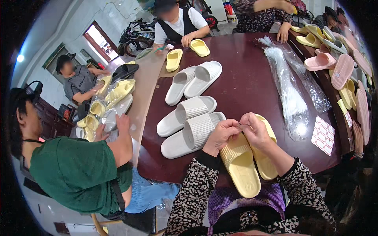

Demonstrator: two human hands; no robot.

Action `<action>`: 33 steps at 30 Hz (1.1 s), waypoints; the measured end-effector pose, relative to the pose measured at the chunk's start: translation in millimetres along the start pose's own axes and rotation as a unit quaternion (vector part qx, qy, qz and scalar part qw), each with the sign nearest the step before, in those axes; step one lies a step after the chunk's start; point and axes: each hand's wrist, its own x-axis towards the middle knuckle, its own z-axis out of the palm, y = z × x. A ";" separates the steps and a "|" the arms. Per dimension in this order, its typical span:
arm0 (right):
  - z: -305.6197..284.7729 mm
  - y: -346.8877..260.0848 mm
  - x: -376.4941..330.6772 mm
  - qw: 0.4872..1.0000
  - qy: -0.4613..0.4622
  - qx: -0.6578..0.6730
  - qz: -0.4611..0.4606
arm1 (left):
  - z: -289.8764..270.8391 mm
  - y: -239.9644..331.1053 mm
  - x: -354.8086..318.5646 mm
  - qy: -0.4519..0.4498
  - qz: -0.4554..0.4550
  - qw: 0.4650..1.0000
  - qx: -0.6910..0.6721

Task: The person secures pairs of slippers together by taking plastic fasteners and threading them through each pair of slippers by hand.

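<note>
My left hand (223, 135) and my right hand (258, 131) meet fingertip to fingertip above a pair of yellow slide slippers. Both are closed in a pinch; whatever lies between the fingers is too small to make out. The left yellow slipper (243, 173) sticks out over the near table edge, its strap just below my left hand. Partly behind my right wrist is the other yellow slipper (268, 167). To the left, a grey ribbed pair lies side by side, its nearer grey slipper (183, 138) close to my left wrist. Another grey pair (202, 80) is beyond it.
Bundles of thin clear plastic strands (289, 98) and a sheet of red-framed labels (323, 135) lie right on the dark red table (240, 63). Piled slippers (342, 70) line the right edge. A person in green (75, 173) sits close at left; other people handle slippers around the table.
</note>
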 end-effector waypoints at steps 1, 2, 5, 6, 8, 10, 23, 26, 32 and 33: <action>0.0 -0.1 -0.3 1.000 -0.006 0.007 0.005 | 0.1 -0.8 -0.1 0.000 0.000 1.000 -0.001; 0.4 1.6 -1.0 1.000 -0.006 0.007 0.005 | 0.3 -1.7 -0.2 0.002 0.000 1.000 -0.005; 2.7 10.5 -0.1 1.000 0.005 0.022 -0.012 | 3.4 1.2 -1.0 0.010 0.005 1.000 -0.012; 2.9 12.8 0.1 1.000 0.003 0.022 -0.013 | 5.0 1.7 -0.5 0.009 0.010 1.000 -0.009; 4.5 14.7 -0.1 1.000 0.018 0.000 -0.018 | 7.3 2.6 -0.8 0.009 0.020 1.000 -0.004; 4.1 9.6 1.1 0.999 0.023 -0.011 -0.020 | 5.9 4.5 0.9 0.019 0.025 0.999 -0.010; -51.6 -24.9 -67.1 0.980 0.040 -0.197 -0.005 | -14.6 0.8 5.0 0.089 0.142 0.986 -0.019; -52.9 -19.0 -82.5 0.973 -0.014 -0.225 0.048 | -2.5 12.6 -9.2 0.182 0.219 0.949 0.135; -54.0 -39.4 -71.2 0.941 -0.129 -0.296 0.103 | -53.8 23.1 -65.8 0.370 0.341 0.769 0.394; -52.9 -43.4 -66.1 0.935 -0.156 -0.296 0.115 | -65.4 28.5 -73.3 0.374 0.349 0.731 0.452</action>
